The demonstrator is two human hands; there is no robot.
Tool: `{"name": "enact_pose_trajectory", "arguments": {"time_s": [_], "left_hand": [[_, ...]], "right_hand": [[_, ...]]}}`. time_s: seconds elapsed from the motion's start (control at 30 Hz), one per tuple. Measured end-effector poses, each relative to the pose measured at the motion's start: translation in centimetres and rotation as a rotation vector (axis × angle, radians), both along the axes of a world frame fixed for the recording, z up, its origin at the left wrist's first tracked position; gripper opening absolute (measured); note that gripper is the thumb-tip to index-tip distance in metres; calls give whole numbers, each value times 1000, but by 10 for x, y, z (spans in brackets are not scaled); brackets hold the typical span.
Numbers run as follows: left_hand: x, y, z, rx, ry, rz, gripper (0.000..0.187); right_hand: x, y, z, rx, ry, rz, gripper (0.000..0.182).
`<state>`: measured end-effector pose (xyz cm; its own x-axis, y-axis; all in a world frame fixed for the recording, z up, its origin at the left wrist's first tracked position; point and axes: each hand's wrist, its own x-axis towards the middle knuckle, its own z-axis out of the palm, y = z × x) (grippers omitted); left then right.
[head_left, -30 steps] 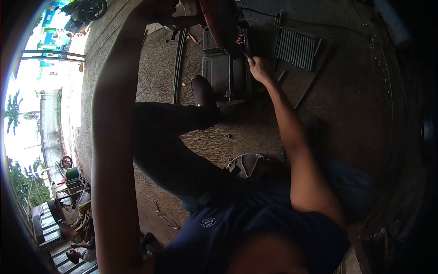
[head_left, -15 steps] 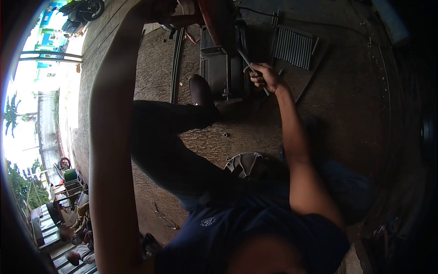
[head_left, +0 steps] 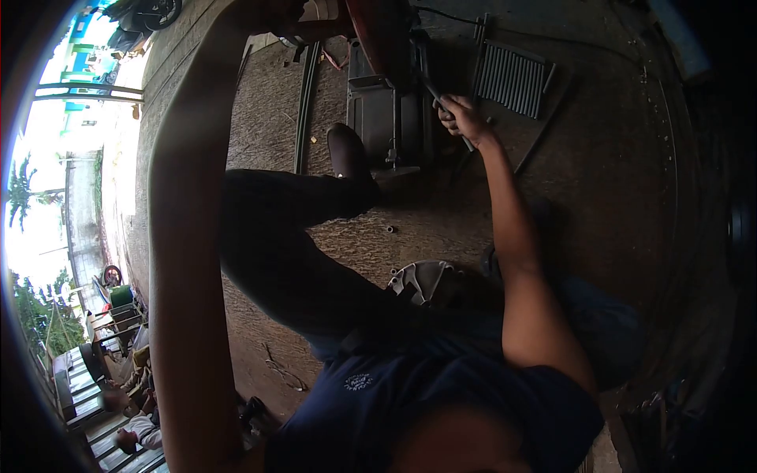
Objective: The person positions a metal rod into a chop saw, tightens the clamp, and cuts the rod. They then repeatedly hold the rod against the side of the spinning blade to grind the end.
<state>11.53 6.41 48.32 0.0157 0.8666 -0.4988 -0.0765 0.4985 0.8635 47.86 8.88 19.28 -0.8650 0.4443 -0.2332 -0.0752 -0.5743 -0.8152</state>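
Observation:
At the top edge, my left hand [head_left: 272, 16] closes on the handle of a cut-off saw with a dark red guard [head_left: 377, 35]; its fingers are dark and partly out of view. My right hand [head_left: 465, 120] is wrapped around a thin grey metal rod [head_left: 433, 89]. From my fist the rod runs up and left to the right side of the saw, where its far end is hidden. The saw's dark base [head_left: 371, 122] rests on the ground, with a clamp screw [head_left: 393, 142] along it. My shoe [head_left: 347, 150] stands beside the base.
Beyond my right hand lies a rack of parallel grey bars [head_left: 511, 79]. Long metal bars [head_left: 307, 110] lie left of the saw. A round metal casing [head_left: 426, 280] and a small ring [head_left: 390, 229] are near my legs. People [head_left: 138, 433] sit at the lower left.
My right hand has shifted slightly right and up, and the rod has moved right with it. My left hand stays at the saw handle.

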Motion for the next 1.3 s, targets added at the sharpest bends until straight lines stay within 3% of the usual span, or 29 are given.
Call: {"name": "enact_pose_trajectory", "arguments": {"time_s": [0.07,0.1,0.13,0.17,0.2,0.27,0.3,0.37,0.4,0.47,0.5,0.67,0.7,0.77,0.9,0.97,1.1,1.17,1.2,1.3], "left_hand": [[79,-22,37,606,1564,-613,53],[72,-20,34,604,1562,-617,53],[62,-16,29,687,1712,-670,59],[58,-14,26,772,1862,-721,65],[55,-11,24,770,1863,-724,65],[49,-8,18,1072,1648,-707,63],[38,-4,13,1072,1648,-708,63],[17,2,7,503,1800,-663,53],[36,-5,15,503,1799,-662,53],[94,-27,40,904,1567,-619,38],[89,-25,37,903,1567,-618,38],[6,4,-3,532,1960,-767,37],[0,6,-6,532,1960,-767,37],[24,-4,6,782,1751,-635,30],[52,-11,22,760,1663,-668,25],[4,7,-8,760,2102,-899,26],[-23,11,-12,823,1980,-966,22],[-24,12,-17,195,349,-75,22],[-24,12,-16,196,349,-75,22],[-12,8,-7,618,1277,-572,24]], "right_hand": [[-11,1,-3,232,-148,-70,23],[-17,6,-9,399,-156,-77,27],[-22,9,-14,396,-156,-78,27],[-27,12,-18,589,-195,-107,31],[-30,15,-22,783,-234,-136,36],[-31,19,-26,855,-283,-132,35],[-30,20,-22,930,-335,-128,35],[-27,21,-13,951,-368,-106,34],[-25,21,-11,974,-399,-83,33],[-26,22,-17,1066,-374,-130,31],[-27,22,-18,1158,-347,-178,30],[-26,17,-5,1168,-412,-186,28],[-25,16,-2,1169,-433,-187,29],[-25,12,3,1184,-450,-198,27],[-26,10,-6,1313,-418,-324,23],[-26,9,-9,1331,-436,-337,22],[-27,6,-3,1295,-476,-314,20],[-28,6,-5,1330,-485,-319,20],[-28,7,-7,1364,-495,-324,21],[-27,5,-5,1366,-481,-343,19]]}}
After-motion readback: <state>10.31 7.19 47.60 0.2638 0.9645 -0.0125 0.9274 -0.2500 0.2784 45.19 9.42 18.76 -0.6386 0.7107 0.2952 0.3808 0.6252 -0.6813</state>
